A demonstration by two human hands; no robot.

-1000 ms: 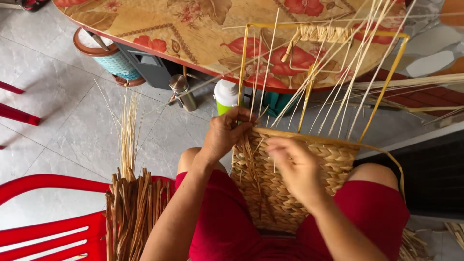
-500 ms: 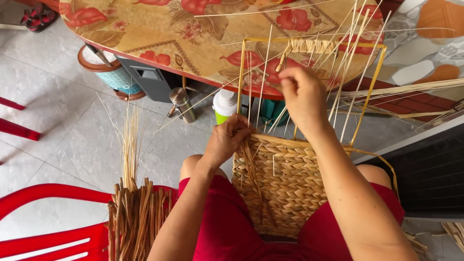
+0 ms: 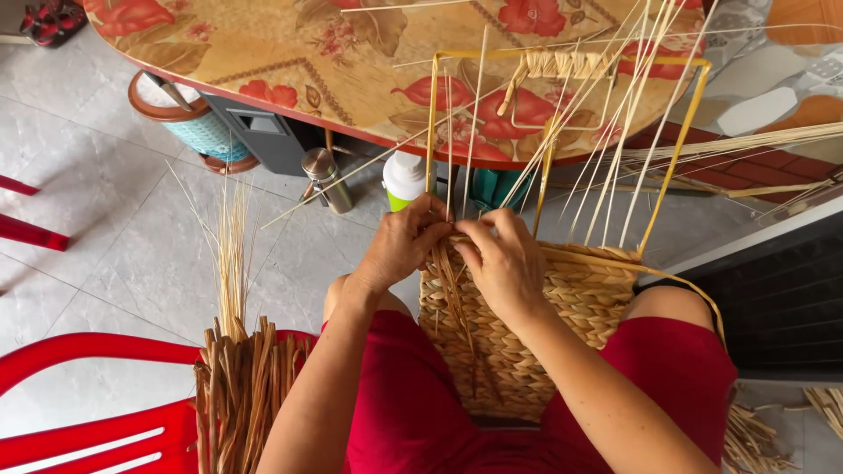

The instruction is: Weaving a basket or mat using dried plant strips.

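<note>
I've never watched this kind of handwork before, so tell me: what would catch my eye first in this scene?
Two bare hands meet at the centre: the left hand and right hand pinch straw strands at the rim of a half-woven basket resting on the person's red-clad lap. Above it rises a yellow wire frame with pale upright strands. At lower left, a bundle of dried straw leans on a red plastic chair.

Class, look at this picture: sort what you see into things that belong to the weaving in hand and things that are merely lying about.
In use: left hand, right hand, half-woven basket, yellow wire frame, thin upright reeds, bundle of dried fibre strips.

Lying about: metal flask, white-capped bottle, teal bin, red plastic chair, floral table.
</note>
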